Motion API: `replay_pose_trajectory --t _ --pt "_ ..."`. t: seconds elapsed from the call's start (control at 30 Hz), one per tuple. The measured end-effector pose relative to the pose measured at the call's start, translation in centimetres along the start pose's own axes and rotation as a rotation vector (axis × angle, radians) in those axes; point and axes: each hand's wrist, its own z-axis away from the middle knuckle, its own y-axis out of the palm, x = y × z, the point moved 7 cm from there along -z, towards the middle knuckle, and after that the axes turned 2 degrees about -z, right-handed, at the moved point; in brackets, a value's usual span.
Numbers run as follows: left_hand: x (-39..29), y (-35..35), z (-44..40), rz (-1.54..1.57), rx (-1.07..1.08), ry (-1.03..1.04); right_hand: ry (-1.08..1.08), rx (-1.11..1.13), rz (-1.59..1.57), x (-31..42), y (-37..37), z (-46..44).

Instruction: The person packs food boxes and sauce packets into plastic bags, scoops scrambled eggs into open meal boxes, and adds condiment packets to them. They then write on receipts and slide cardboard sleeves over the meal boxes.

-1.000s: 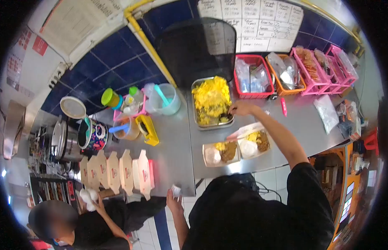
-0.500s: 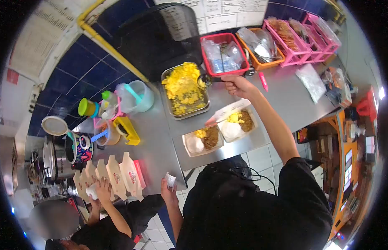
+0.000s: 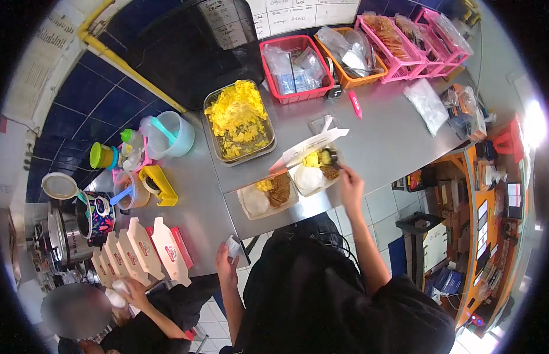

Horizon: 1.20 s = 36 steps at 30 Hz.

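My right hand (image 3: 350,184) is closed on the handle of a dark serving spoon (image 3: 329,156). The spoon's head is over the right open takeaway box (image 3: 317,143), at the yellow scrambled egg (image 3: 311,159) beside a white rice mound (image 3: 310,178) and brown minced food. To its left, another open box (image 3: 242,207) holds rice, brown food and a little egg. A metal tray (image 3: 251,158) of scrambled egg stands behind them. Low at the counter's edge, my left hand (image 3: 226,265) pinches a small white paper slip (image 3: 232,246).
A co-worker's hand (image 3: 135,293) grips something white near a row of folded cartons (image 3: 146,251). Red (image 3: 327,88) and orange (image 3: 375,75) baskets line the back, with pink racks (image 3: 404,68) farther right. A pink marker (image 3: 355,104) and a white packet (image 3: 426,106) lie on the counter.
My right hand has brought the spoon from the egg tray down to the right box, where more egg shows. The left hand still has the slip. My view has shifted slightly.
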Motion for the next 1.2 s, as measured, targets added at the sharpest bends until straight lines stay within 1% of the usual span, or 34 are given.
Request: replay_pose_trajectory --t 0.07,0.1,0.17,0.3,0.37,0.4,0.43,0.5,0.53,0.57,0.6,0.63,0.67,0.7,0.73,0.77,0.8,0.83,0.87,0.9,0.93,1.0,1.07,1.13,1.17,1.2 --pt "-1.0 1.4 0.6 -0.08 0.023 0.003 -0.312 0.013 0.202 1.6 3.2 1.3" --pt "-1.1 1.3 0.7 -0.08 0.027 0.006 -0.314 0.009 0.201 2.4 3.3 1.8" --pt "-1.1 1.0 0.7 -0.054 0.021 0.027 -0.268 0.074 0.244 4.2 3.6 2.3" --pt "0.2 -0.6 1.1 -0.045 -0.031 0.008 -0.25 0.086 0.214 3.1 3.6 2.5" --pt "1.1 -0.9 1.3 -0.038 0.062 0.025 -0.058 -0.04 0.065 0.5 2.5 1.8" --pt "1.4 -1.2 1.5 -0.028 0.058 0.037 -0.07 -0.034 0.057 0.4 1.5 1.2" --pt "1.7 -1.5 1.7 -0.021 0.076 0.023 0.075 -0.023 -0.294 -0.8 0.3 0.5" --pt "2.2 -2.1 1.9 0.033 0.079 0.019 0.227 0.002 -0.652 1.4 0.6 0.3" --pt "2.3 -2.6 1.3 0.035 0.081 0.029 0.15 0.078 -0.574 6.6 0.4 -0.3" --pt "2.2 -2.8 0.7 -0.124 0.092 0.084 0.071 0.143 -0.49 10.1 0.8 -1.0" --pt "1.9 -2.5 0.1 -0.285 0.108 0.142 -0.066 0.189 -0.374 12.1 2.5 -2.1" --pt "1.2 -1.6 -0.3 -0.445 0.136 0.109 -0.205 0.223 -0.255 14.4 4.5 -3.2" --pt "0.0 -0.2 -0.4 -0.451 0.161 0.125 -0.298 0.302 -0.072 16.7 6.5 -3.6" --pt "-2.1 1.7 -0.5 -0.695 0.183 0.305 -0.29 0.391 0.021 18.3 8.7 -3.7" --pt "-3.9 3.8 -0.5 -0.933 0.193 0.495 -0.434 0.442 0.089 18.9 11.5 -4.0" --pt "-4.7 5.0 -1.5 -1.045 0.175 0.675 -0.56 0.418 0.176 18.8 13.8 -4.0" --pt "-5.4 6.3 -1.8 -1.048 0.183 0.697 -0.483 0.507 0.37 18.6 15.8 -3.7" --pt "-6.3 8.0 -2.4 -1.147 0.142 0.696 -0.575 0.535 0.321 19.9 16.1 -2.4" --pt "-7.2 9.2 -2.9 -1.246 0.098 0.69 -0.586 0.517 0.316 20.4 15.2 -1.6" --pt "-7.7 10.6 -3.6 -1.312 0.125 0.797 -0.675 0.446 0.201 22.8 12.9 -0.4" --pt "-8.3 11.6 -4.1 -1.302 0.126 0.815 -0.762 0.377 0.088 24.0 10.8 0.6" --pt "-8.5 13.8 -4.8 -1.383 0.191 0.85 -0.555 0.098 -0.108 18.8 6.5 -0.5" --pt "-9.2 15.6 -4.7 -1.395 0.202 0.891 -0.433 -0.21 -0.09 11.6 1.1 -2.2" --pt "-9.7 17.3 -3.9 -1.464 0.296 0.701 -0.099 -0.264 -0.024 3.9 -2.6 -4.0" --pt "-8.9 17.2 -5.1 -1.414 0.282 0.778 -0.1 -0.275 -0.019 0.2 -3.8 -4.6" --pt "-8.8 17.4 -5.9 -1.415 0.297 0.775 0.018 -0.14 -0.053 -4.6 -3.9 -5.2"
